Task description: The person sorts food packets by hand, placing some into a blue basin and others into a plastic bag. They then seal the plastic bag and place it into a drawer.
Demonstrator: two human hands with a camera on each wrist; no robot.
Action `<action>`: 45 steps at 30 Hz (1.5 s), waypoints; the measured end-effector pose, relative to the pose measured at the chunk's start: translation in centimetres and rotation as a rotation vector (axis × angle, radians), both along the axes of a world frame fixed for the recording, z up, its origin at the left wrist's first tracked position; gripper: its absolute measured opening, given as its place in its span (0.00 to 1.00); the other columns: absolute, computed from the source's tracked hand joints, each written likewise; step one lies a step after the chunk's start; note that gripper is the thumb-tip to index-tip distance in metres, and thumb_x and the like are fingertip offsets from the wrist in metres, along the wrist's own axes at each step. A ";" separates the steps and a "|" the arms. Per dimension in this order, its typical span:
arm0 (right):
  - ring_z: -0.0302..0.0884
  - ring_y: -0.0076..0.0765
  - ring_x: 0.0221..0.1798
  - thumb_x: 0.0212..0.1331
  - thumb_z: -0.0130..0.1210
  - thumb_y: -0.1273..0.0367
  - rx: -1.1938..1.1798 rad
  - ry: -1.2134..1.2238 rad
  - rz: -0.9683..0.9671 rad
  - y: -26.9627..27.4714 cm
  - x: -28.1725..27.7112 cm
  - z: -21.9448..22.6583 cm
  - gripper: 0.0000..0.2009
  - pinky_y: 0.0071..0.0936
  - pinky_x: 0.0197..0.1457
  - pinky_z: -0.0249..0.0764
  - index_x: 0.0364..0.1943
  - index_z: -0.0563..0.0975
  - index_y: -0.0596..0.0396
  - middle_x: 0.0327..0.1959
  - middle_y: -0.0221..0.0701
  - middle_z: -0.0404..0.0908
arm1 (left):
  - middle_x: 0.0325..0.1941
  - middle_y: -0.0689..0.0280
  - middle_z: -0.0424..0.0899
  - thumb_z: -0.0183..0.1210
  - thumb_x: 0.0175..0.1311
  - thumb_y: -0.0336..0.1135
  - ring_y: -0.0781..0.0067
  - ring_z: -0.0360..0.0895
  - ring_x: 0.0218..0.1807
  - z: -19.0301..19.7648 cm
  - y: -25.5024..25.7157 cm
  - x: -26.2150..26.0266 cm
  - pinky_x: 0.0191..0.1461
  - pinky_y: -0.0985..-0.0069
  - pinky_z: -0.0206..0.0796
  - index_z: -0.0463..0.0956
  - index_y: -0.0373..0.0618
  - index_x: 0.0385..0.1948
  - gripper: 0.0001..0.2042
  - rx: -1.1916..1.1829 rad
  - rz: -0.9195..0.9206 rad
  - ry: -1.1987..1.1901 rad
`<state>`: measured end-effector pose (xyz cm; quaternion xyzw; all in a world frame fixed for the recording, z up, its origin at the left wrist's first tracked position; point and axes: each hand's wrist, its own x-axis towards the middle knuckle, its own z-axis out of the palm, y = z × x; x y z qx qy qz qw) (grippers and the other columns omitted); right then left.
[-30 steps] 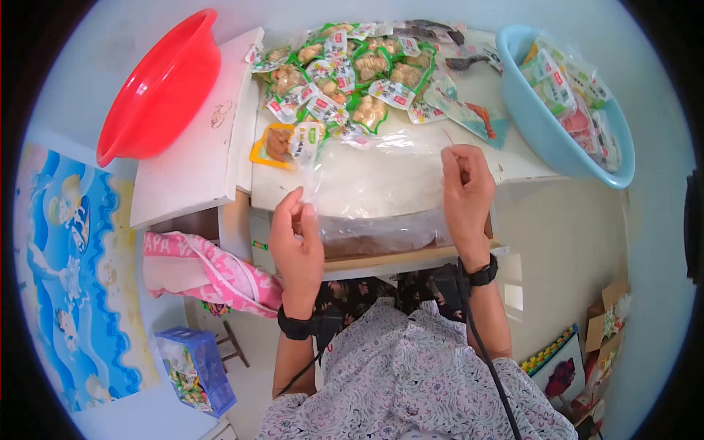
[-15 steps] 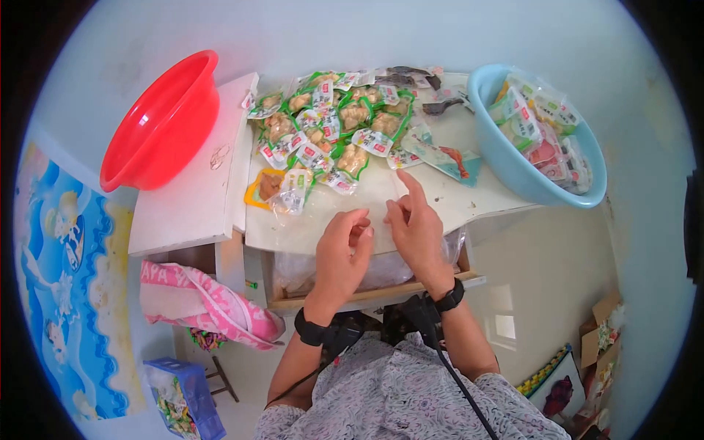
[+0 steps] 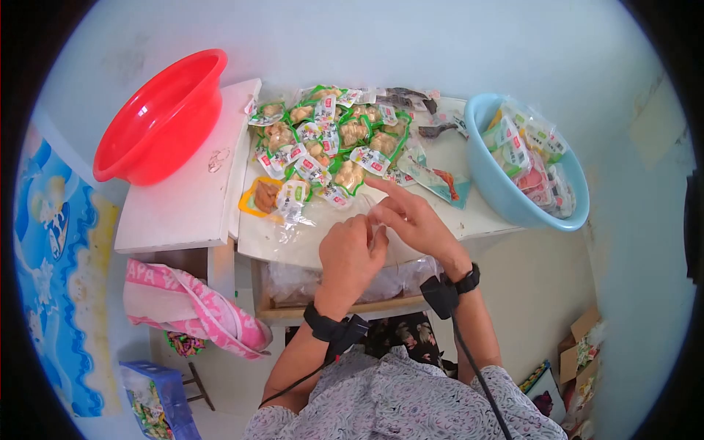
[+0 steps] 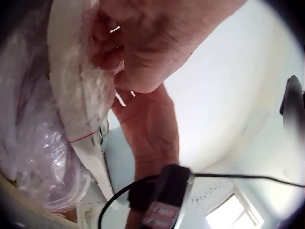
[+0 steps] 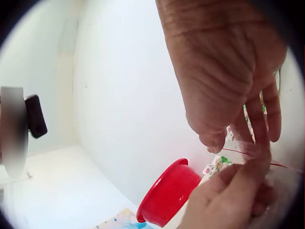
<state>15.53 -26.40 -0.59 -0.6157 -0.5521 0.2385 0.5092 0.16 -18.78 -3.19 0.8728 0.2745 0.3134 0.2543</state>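
Note:
Over the front of the white tabletop my two hands meet. My left hand pinches a thin clear plastic bag with a red line along it. Fingers fairly straight, my right hand lies against the bag right at the left fingertips. In the right wrist view the red line runs behind the right fingers. Beyond the hands lies a pile of green-edged snack packets, pale food showing through. A yellow-edged packet with brown food sits at the pile's near left.
An open drawer below the tabletop holds clear plastic bags. On the left stands a tilted red basin; on the right, a light-blue basin filled with packets. A teal packet and dark packets lie near it. A pink towel hangs at left.
A second ago the hands were apart with the clear bag spread between them. They have come together over the table's front, and the right hand now reaches across to the left fingertips.

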 end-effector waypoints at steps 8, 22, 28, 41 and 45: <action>0.84 0.36 0.26 0.68 0.63 0.53 -0.253 -0.558 -0.557 4.8 4.4 0.6 0.19 0.39 0.32 0.77 0.33 0.85 0.57 0.22 0.33 0.85 | 0.27 0.56 0.80 0.62 0.63 0.32 0.49 0.77 0.33 -1.4 0.3 -0.5 0.35 0.53 0.68 0.73 0.42 0.28 0.07 0.096 -0.015 -0.133; 0.84 0.38 0.28 0.58 0.66 0.63 -0.165 -0.543 -0.648 3.6 3.1 0.5 0.11 0.36 0.34 0.76 0.30 0.82 0.57 0.24 0.36 0.84 | 0.28 0.60 0.79 0.63 0.66 0.29 0.60 0.79 0.29 -1.9 0.9 -2.0 0.34 0.65 0.69 0.75 0.41 0.34 0.06 -0.040 -0.109 -0.249; 0.81 0.41 0.28 0.60 0.63 0.67 -0.218 -0.365 -0.698 -6.0 2.6 0.0 0.08 0.38 0.34 0.73 0.31 0.77 0.57 0.24 0.37 0.82 | 0.28 0.61 0.78 0.64 0.63 0.28 0.58 0.77 0.30 -2.2 0.8 -1.8 0.34 0.61 0.67 0.75 0.43 0.35 0.05 -0.095 -0.107 -0.281; 0.82 0.49 0.42 0.53 0.75 0.52 -0.184 -0.544 -0.786 -9.5 -0.8 -2.4 0.25 0.40 0.41 0.78 0.46 0.84 0.56 0.43 0.38 0.81 | 0.30 0.67 0.79 0.62 0.71 0.32 0.80 0.73 0.31 -3.3 1.2 -2.1 0.39 0.77 0.69 0.78 0.38 0.40 0.06 -0.045 -0.082 -0.117; 0.80 0.48 0.37 0.55 0.74 0.54 -0.102 -0.519 -0.776 -8.9 -1.4 -3.7 0.20 0.38 0.39 0.75 0.36 0.81 0.57 0.39 0.36 0.79 | 0.32 0.71 0.80 0.61 0.74 0.33 0.84 0.72 0.33 -2.8 0.4 -1.8 0.40 0.81 0.67 0.78 0.38 0.39 0.07 -0.183 -0.089 -0.140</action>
